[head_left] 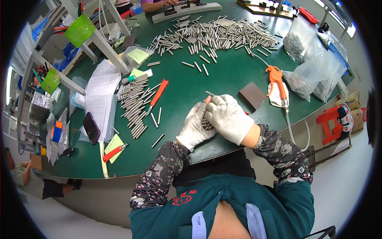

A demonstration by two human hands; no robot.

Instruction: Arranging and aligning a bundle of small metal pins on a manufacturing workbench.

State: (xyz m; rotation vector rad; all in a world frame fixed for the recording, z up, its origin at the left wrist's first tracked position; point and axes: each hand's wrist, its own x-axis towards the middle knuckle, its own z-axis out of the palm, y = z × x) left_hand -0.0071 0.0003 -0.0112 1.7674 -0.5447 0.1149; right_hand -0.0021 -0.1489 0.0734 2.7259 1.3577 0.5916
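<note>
My two white-gloved hands meet just above the table's near edge. My left hand [194,126] is closed around a bundle of short metal pins [206,124], whose ends show between the palms. My right hand [230,118] is curled over the bundle from the right, fingers closed. One metal pin [209,93] sticks out at its fingertips, beside a bare fingertip. The gloves hide most of what is held. Left of my hands lie a few loose pins [158,140] and a rough row of pins [135,101].
A large pin heap [215,36] covers the far table. An orange air gun [276,81], a brown block [252,96] and bags of pins [316,75] are to the right. Leftward are an orange cutter [158,95], a red cutter [114,153], papers [102,85] and a phone [91,128].
</note>
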